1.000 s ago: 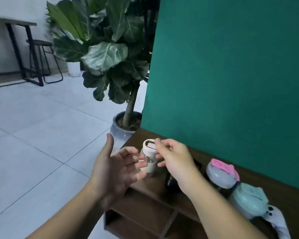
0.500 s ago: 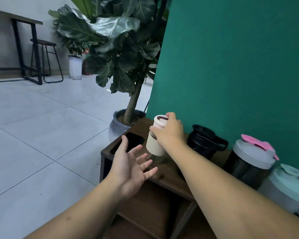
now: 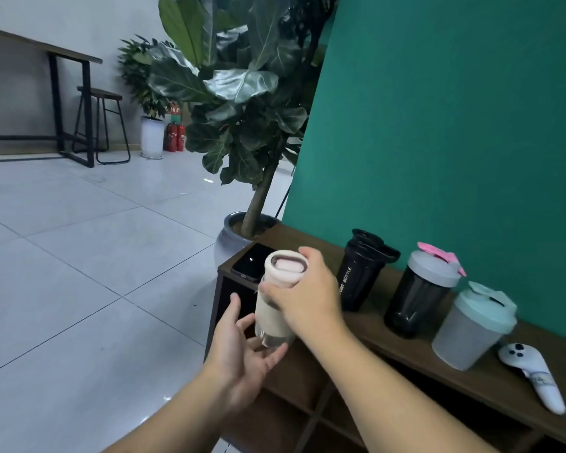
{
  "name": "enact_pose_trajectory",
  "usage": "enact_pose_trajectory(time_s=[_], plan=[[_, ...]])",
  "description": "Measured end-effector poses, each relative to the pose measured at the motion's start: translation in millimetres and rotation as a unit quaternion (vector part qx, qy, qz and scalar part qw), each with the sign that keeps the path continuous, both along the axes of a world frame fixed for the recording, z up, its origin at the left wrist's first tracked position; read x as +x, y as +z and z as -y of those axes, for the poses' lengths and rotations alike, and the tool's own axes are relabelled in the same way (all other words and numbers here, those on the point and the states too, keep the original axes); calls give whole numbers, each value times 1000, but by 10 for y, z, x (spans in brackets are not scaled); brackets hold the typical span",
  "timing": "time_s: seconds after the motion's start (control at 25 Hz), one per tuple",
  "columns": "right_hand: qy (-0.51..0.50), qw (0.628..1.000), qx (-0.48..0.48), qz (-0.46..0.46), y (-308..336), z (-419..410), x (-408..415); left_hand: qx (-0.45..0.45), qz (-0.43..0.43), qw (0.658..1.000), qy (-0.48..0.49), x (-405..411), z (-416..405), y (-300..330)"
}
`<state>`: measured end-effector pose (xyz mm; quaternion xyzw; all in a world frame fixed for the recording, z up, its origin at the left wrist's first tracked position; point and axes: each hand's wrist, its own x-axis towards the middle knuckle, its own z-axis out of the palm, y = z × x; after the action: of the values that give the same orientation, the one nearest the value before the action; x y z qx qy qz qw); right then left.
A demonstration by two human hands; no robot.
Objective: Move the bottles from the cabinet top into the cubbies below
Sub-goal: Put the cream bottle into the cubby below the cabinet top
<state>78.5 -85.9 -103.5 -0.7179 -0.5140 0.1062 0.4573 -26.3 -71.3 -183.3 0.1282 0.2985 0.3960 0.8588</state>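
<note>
My right hand (image 3: 307, 299) grips a small cream bottle (image 3: 276, 300) with a pale pink lid, held in the air just off the left front of the dark wooden cabinet top (image 3: 389, 335). My left hand (image 3: 242, 351) is under the bottle's clear base, palm up, fingers touching it. On the cabinet top stand a black sport bottle (image 3: 361, 273), a dark bottle with a grey and pink lid (image 3: 422, 292) and a grey bottle with a mint lid (image 3: 471, 325). Open cubbies (image 3: 294, 407) lie below, partly hidden by my arms.
A black phone (image 3: 252, 261) lies on the cabinet's left end. A white controller (image 3: 536, 377) lies at the right end. A potted fig tree (image 3: 242, 230) stands left of the cabinet against the green wall. Tiled floor spreads to the left.
My right hand lifted the cream bottle off the cabinet top and brought it forward and down. My left hand rose to meet its base.
</note>
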Motion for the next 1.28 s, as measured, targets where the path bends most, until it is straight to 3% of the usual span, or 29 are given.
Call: enact_pose_trajectory(time_s=[0.28,0.48,0.76,1.28], plan=[[-72,989,-88,-92,-1388,-213,-18,-134,-47,989,44,11,-363,-1164],[-92,988,-83,-97,-1969,-891,368,-122,-67,990,34,341,-989,-1659],[-79,991,-68,-81,-2383,-1600,675,-131,-13,991,-5,551,-1638,-2273],[-14,996,-41,-74,-2636,-1856,792,-159,71,984,48,693,-1685,-2400]])
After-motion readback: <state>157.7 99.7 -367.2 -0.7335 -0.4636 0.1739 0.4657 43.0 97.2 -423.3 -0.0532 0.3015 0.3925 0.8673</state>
